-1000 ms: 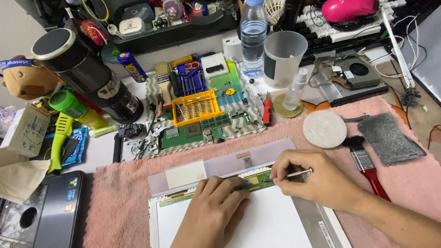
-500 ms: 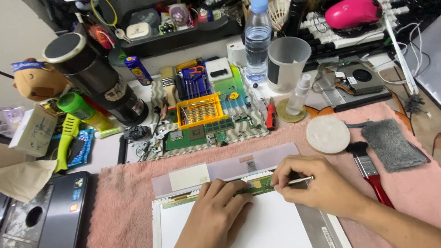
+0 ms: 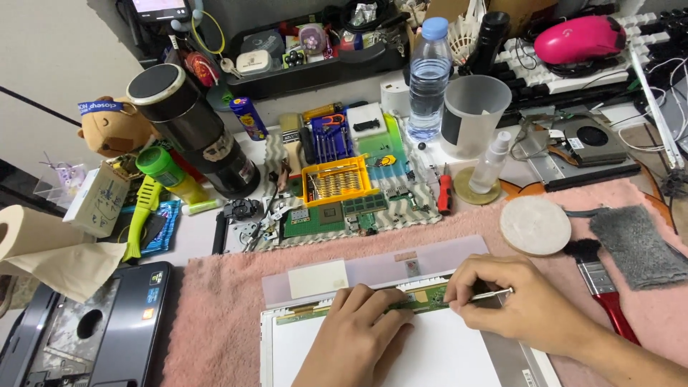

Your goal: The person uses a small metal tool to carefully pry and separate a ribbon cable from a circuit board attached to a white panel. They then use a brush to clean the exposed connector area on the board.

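Display panel point(image 3: 401, 351) lies flat on the pink towel point(image 3: 222, 315), lower centre of frame. Left hand point(image 3: 362, 337) presses its circuit strip point(image 3: 423, 296) steady; right hand point(image 3: 512, 304) pinches a thin metal tool point(image 3: 493, 293) against it.

Single view: head-worn camera, looking steeply down and forward over the cluttered counter point(image 3: 208, 247). Close range; both hands fill the lower middle of frame, forearms cut off by the bottom edge. Far edge of view reaches the black plastic tray of small items point(image 3: 315, 68) against the wall. No second view to compare.
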